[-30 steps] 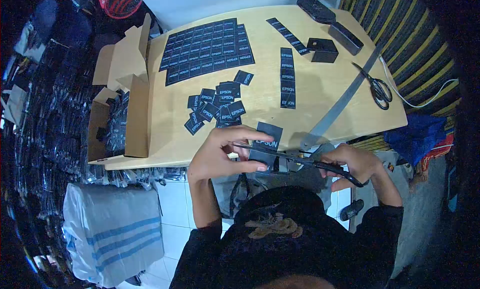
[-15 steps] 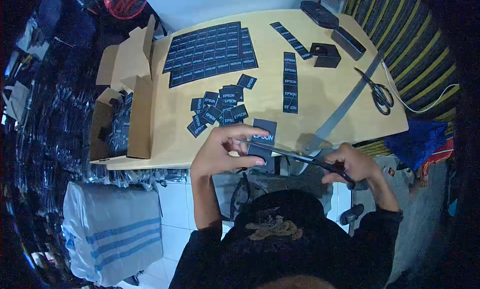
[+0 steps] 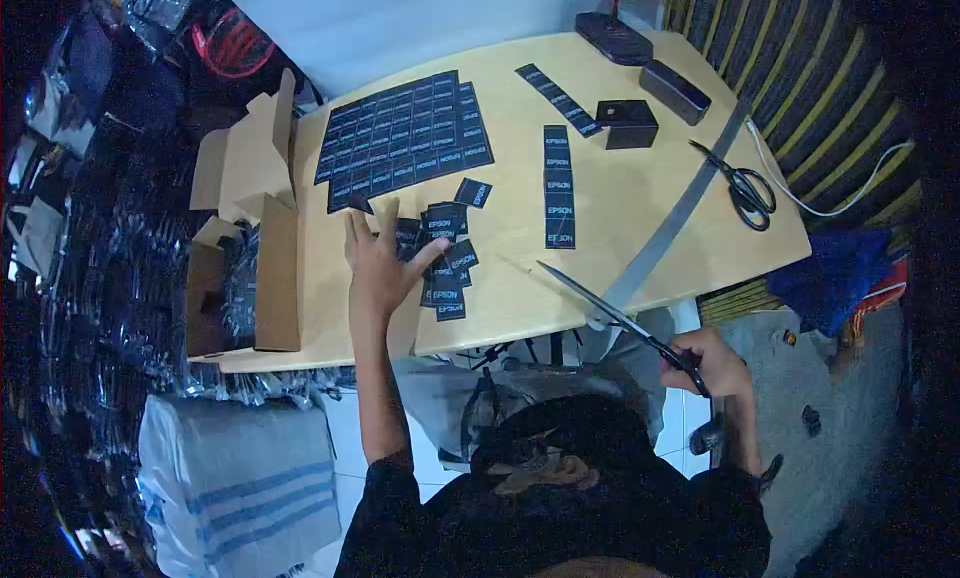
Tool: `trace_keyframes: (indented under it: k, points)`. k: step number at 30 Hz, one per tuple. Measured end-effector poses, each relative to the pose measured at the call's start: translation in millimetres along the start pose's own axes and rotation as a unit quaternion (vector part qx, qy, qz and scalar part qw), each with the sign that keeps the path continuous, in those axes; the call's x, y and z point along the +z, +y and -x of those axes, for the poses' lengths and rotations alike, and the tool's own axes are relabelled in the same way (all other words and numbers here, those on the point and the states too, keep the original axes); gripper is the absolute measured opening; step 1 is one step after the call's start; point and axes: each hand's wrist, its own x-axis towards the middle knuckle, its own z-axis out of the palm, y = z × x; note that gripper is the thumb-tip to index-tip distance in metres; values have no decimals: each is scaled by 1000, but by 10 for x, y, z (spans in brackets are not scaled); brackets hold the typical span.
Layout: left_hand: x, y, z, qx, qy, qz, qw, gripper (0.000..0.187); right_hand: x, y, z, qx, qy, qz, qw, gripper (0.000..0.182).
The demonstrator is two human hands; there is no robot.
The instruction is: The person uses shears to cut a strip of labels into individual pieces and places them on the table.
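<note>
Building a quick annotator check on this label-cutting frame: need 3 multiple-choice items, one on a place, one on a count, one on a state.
1. Where does the left hand rest?
A. On the pile of cut labels
B. On the metal ruler
C. Inside the cardboard box

2. How many pairs of scissors are in view?
A. One
B. Two
C. Three

3. What state is the right hand in?
A. Open and empty
B. Closed on scissors
C. Pinching a label

Answers:
1 A: the spread fingers lie on the loose black labels near the table edge.
2 B: one pair is in the right hand, and spare scissors lie on the table by the ruler.
3 B: its fingers wrap the handles, blades pointing toward the table.
</note>
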Motion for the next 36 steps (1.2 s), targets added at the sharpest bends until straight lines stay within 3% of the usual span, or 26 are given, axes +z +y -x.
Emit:
trace_keyframes:
  k: [2,3,5,7,9,10,12,15,17,19,21,23,24,25,26,29,31,33,35,36]
  points:
    - [69,185,-89,-24,-8,61,998,76,72,22,68,-18,31,-31,999,30]
    - [227,223,-151,49,32,10,998,72,107,-18,74,-39,59,-61,996,29]
    - [255,658,-313,-29,-38,186,981,67,142,-105,106,2,64,-101,993,27]
    - [132,1061,-508,-101,-195,129,967,64,225,-97,105,-24,98,-125,987,26]
    - [435,1163,-526,20,-69,102,992,54,285,-13,111,-26,110,-111,987,25]
    - [568,1199,-592,7,-66,95,993,49,336,-44,90,-70,130,-176,973,37]
    - [646,1211,-753,-41,-85,82,992,36,330,-85,101,-58,129,-172,975,40]
    - [605,897,-761,-18,-80,99,992,30,376,55,140,-78,139,-151,976,40]
    - [582,634,-687,-13,-73,97,993,55,361,84,144,-98,147,-158,971,40]
    - [359,584,-650,-10,-100,4,995,65,312,57,172,-44,115,-172,977,38]
    - [360,544,-655,-26,-122,-22,992,63,324,82,131,-48,102,-185,976,37]
    - [557,484,-692,129,-22,75,989,56,344,39,89,-62,119,-203,970,38]
    - [476,679,-697,137,-44,196,970,51,368,94,85,-45,112,-203,972,39]
    - [654,801,-743,129,-44,208,968,51,376,81,72,-47,113,-201,972,39]
    - [1014,875,-788,175,24,207,962,48,393,46,50,-56,121,-208,969,38]
    - [1321,1210,-837,180,10,172,968,34,456,-19,28,-39,139,-221,964,34]
    - [1210,1308,-850,158,-11,196,968,28,489,7,-20,-103,185,-142,967,31]
    - [1086,1359,-819,135,-36,216,966,24,503,-89,-36,-86,185,-204,958,29]
    - [917,1340,-742,100,31,260,960,17,493,-114,-96,-28,180,-167,969,16]
    - [726,1342,-655,116,76,281,950,17,567,2,-202,-48,219,-176,958,15]
